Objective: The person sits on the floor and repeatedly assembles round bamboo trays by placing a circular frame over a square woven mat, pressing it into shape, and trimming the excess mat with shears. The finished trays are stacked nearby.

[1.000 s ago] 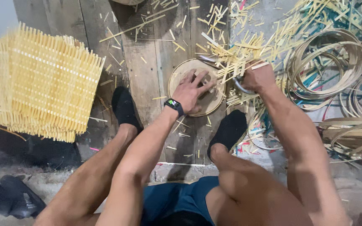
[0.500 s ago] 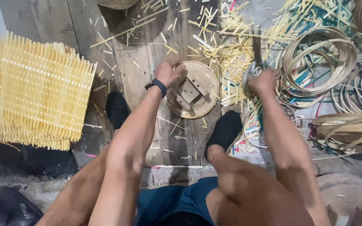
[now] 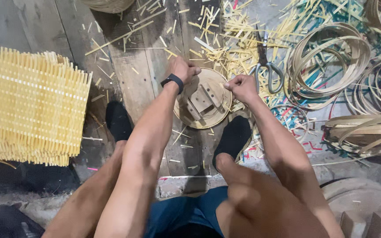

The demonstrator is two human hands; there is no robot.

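Both hands are gripping the round wooden form [image 3: 203, 105] on the floor between the feet: left hand [image 3: 182, 70] and right hand [image 3: 240, 86] closed on its rim. Shears [image 3: 263, 61] are lying unused beside it; weaving appears unstarted.

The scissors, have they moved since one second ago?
Yes. The scissors were in the right hand over the round mould; now they lie on the floor scraps beside the bamboo hoops.

Plank floor [image 3: 151, 101] under bamboo offcuts [image 3: 225, 39], hoops [image 3: 327, 57]
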